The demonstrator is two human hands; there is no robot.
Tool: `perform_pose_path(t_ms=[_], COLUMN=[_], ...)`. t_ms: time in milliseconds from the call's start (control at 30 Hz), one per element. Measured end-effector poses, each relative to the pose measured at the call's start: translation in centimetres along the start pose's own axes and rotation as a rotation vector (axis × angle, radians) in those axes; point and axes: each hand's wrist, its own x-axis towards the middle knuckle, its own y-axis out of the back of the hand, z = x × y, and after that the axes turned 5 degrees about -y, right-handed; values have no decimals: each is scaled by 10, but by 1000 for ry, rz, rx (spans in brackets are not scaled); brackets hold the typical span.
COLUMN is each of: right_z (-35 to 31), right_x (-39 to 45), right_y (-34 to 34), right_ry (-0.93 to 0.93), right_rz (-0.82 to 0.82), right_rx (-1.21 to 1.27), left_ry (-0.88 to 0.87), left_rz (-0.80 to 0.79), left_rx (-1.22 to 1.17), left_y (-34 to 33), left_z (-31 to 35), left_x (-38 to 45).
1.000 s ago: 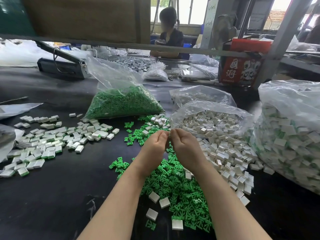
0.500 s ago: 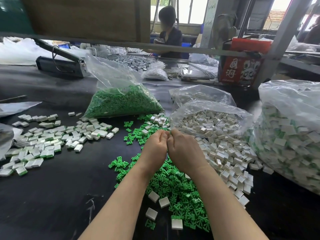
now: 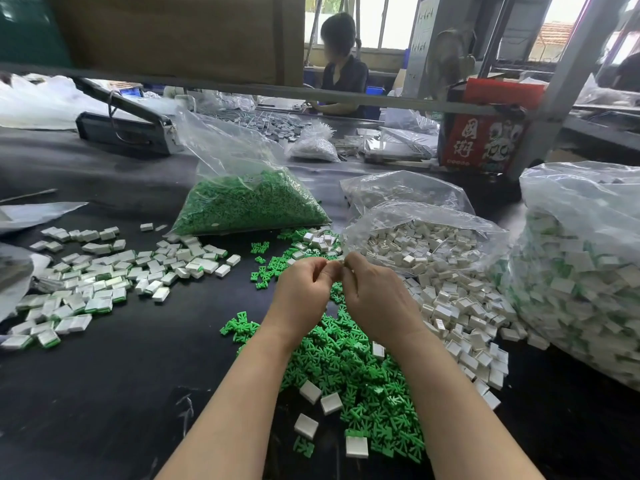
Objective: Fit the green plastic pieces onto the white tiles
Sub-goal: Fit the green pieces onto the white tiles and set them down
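Head view: left hand and right hand at centre, fingertips meeting, pinching small piece between them, mostly hidden. Green pieces heaped on counter at 6 o'clock. Loose white tiles at 3 o'clock.

We see a black table bearing loose green pieces, white tiles, finished tiles and filled plastic bags.

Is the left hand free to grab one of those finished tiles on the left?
Probably not yet: the left hand is pinching something against the right hand. The path to the finished tiles looks unobstructed.
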Motion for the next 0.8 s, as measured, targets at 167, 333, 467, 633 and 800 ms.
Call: perform_pose_path(t_ms=[167,333,467,633,800], right_z=[1,2,1,1,0], right_x=[4,6,5,3,2], right_y=[2,5,6,5,4], right_ry=[-135,-179,-146,-128,-90], right_rz=[101,124,104,176,212], right_rx=[353,550,579,511,477], left_ry=[56,124,153,203,229], left_rz=[25,7,31,144,166], left_rx=[-105,-185,-258,-434,-510], left_y=[1,0,-1,-5,-4], left_z=[0,3,6,8,8], left_x=[2,2,2,3,3])
